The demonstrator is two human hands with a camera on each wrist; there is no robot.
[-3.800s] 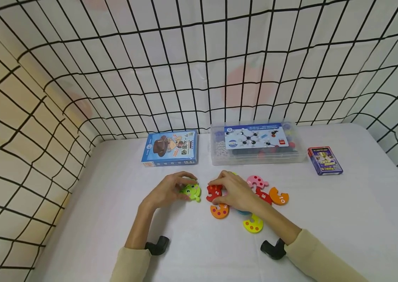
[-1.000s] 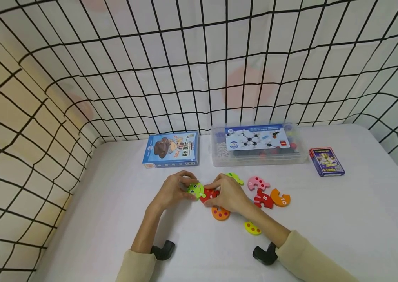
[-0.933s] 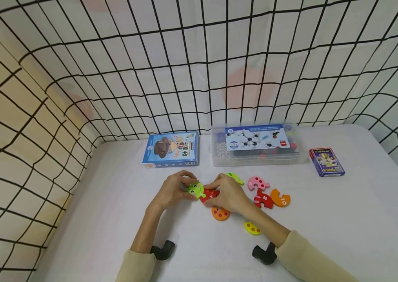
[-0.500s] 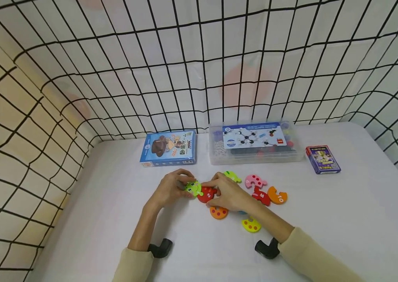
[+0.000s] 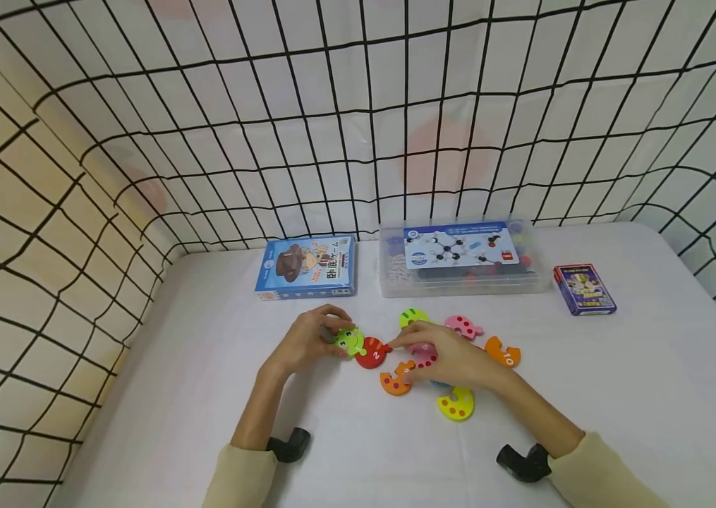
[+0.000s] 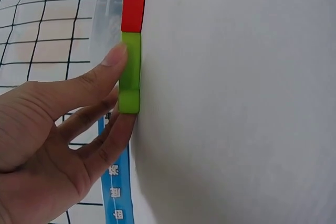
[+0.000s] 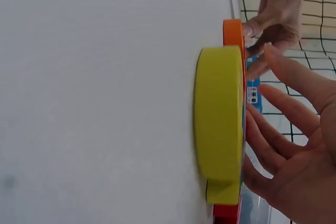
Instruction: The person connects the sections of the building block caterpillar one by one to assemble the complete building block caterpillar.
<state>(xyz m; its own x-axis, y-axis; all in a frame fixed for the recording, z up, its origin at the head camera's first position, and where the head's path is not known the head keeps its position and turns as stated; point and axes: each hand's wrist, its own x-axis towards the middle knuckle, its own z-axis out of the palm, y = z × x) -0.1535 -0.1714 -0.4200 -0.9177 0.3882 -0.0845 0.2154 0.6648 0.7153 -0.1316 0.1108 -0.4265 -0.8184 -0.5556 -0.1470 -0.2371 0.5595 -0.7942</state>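
My left hand [image 5: 300, 346] pinches the green smiling caterpillar-head puzzle piece [image 5: 350, 342] by its edges; in the left wrist view the thumb lies along the green piece [image 6: 130, 66]. Joined to its right side is the red puzzle piece [image 5: 371, 353] marked 2. My right hand [image 5: 462, 356] is spread over the loose pieces, index fingertip by the red piece's knob and thumb by an orange dotted piece [image 5: 392, 384]. A pink dotted piece [image 5: 423, 355] shows beneath its fingers. In the right wrist view its fingers are apart, behind a yellow piece [image 7: 218, 114].
Around the right hand lie a striped green piece [image 5: 413, 316], another pink piece [image 5: 460, 325] and an orange piece [image 5: 502, 353] marked 10. Behind are a blue game box [image 5: 307, 268], a clear plastic case [image 5: 459, 282] and a purple card box [image 5: 585, 289]. Black wire mesh [image 5: 358, 113] encloses the table.
The red 2 piece has come left against the green head and joined it. My right hand has since let go of it and moved right; my left hand keeps its grip.
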